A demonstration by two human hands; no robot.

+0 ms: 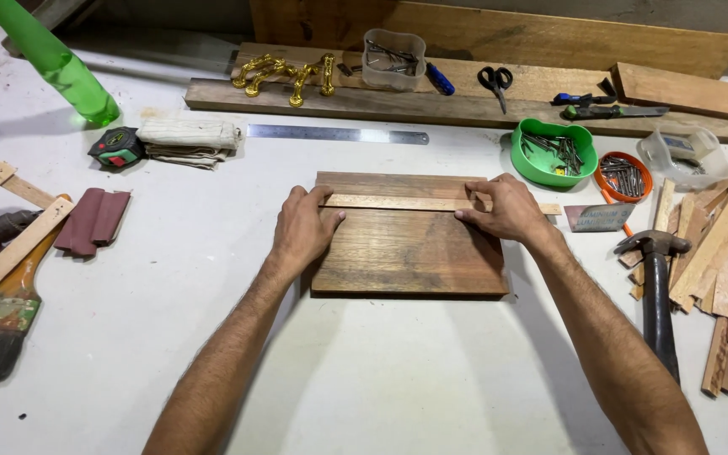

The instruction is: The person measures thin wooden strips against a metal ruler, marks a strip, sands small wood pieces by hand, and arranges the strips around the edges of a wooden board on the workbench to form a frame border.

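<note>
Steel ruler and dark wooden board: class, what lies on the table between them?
Nothing: in the head view, only bare white table separates the steel ruler from the dark wooden board.

Both forearms were bare to the frame's edge, with no sleeves, gloves, watch or rings in view. The left hand (303,229) and right hand (507,208) had short, plain nails and dark forearm hair.

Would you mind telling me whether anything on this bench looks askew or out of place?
The thin strip under both hands, left hand and right hand, overhangs the board on its right edge. Otherwise nothing looks spilled or damaged.
</note>
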